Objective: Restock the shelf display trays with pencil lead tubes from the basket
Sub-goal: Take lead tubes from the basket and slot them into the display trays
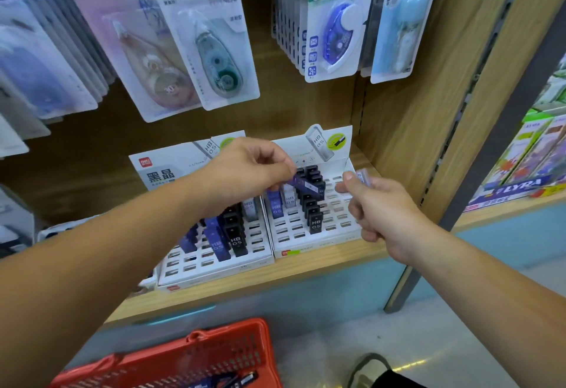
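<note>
Pencil lead tubes (235, 240) stand slotted in the left tray (211, 279) and the right tray (321, 245) on the wooden shelf (306, 268); more lie in the red basket (190, 354) below. I see my left hand (251, 170) pinching a dark blue tube (306, 185), tilted, above the right tray's black row. My right hand (382, 207), just beside that tray, curls its fingers round a pale tube (364, 177).
</note>
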